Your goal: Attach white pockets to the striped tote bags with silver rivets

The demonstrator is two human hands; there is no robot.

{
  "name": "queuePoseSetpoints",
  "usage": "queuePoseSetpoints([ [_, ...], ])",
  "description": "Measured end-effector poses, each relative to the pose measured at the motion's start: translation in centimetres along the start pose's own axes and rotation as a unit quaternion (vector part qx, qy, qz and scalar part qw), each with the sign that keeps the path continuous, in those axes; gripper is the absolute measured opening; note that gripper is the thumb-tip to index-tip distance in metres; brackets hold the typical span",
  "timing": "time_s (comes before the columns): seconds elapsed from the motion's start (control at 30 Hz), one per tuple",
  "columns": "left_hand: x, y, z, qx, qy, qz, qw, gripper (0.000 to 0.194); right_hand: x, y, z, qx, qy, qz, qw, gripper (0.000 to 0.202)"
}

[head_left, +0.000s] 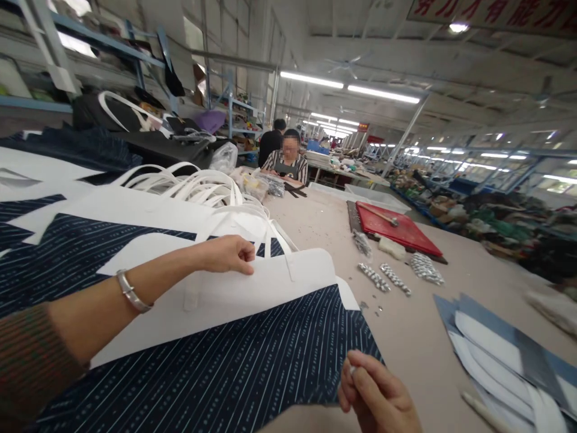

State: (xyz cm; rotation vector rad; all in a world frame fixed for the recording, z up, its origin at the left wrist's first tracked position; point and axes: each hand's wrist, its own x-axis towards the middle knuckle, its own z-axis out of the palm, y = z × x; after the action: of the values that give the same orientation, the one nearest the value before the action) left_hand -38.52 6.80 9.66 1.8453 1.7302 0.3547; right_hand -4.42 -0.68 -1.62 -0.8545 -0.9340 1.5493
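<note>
Navy pinstriped fabric panel [252, 367] w/ white backing [252, 288]; white straps [198, 183]; red cutting mat [401, 228]; beige tabletop [406, 337].

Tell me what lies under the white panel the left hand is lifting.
Under the white panel, held by the left hand, lies navy striped fabric. How far it runs beneath the panel is covered.

White panel [252, 288] — its edge lifted — lies over flat navy pinstriped fabric [234, 367].

The right hand [376, 394] is cut off by the bottom edge; whatever tiny thing its grip pinches is too small to tell.
</note>
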Motion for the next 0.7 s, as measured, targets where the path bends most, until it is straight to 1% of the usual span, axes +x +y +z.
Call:
queuePoseSetpoints([
  [0.07,0.1,1.7,1.9,-0.047,-0.043,0.033,0.997,0.019,-1.0,-1.5,0.1,-0.099,-0.037,-0.031,0.994,0.022],
  [0.1,0.2,2.5,3.1,-0.066,-0.063,0.044,0.995,0.020,-1.4,-2.0,0.2,-0.150,-0.055,-0.034,0.987,0.021],
  [0.17,0.4,3.8,5.8,-0.095,-0.096,0.055,0.989,0.020,-2.1,-2.3,0.2,-0.230,-0.073,-0.012,0.970,0.019],
  [0.27,0.8,5.0,10.1,-0.115,-0.141,0.046,0.982,0.020,-3.1,-1.4,-0.3,-0.294,-0.060,0.025,0.954,0.015],
  [0.33,1.0,5.2,12.3,-0.115,-0.172,0.031,0.978,0.016,-3.9,-0.2,-0.9,-0.331,-0.068,0.041,0.940,0.012],
  [0.37,1.2,5.1,13.2,-0.113,-0.186,0.024,0.976,0.014,-4.3,0.4,-1.2,-0.352,-0.078,0.050,0.931,0.011],
  [0.43,1.6,4.9,14.2,-0.105,-0.217,0.016,0.970,0.013,-5.1,1.4,-1.7,-0.392,-0.098,0.062,0.913,0.010],
  [0.5,2.1,4.7,14.6,-0.097,-0.255,0.014,0.962,0.016,-5.6,2.1,-2.0,-0.421,-0.103,0.057,0.899,0.012],
  [0.6,2.9,4.6,14.6,-0.094,-0.328,0.007,0.940,0.019,-5.9,2.4,-2.0,-0.438,-0.106,0.041,0.892,0.012],
  [0.7,3.2,4.6,14.5,-0.115,-0.401,-0.013,0.909,0.022,-5.7,2.2,-1.9,-0.450,-0.125,0.036,0.884,0.011],
])
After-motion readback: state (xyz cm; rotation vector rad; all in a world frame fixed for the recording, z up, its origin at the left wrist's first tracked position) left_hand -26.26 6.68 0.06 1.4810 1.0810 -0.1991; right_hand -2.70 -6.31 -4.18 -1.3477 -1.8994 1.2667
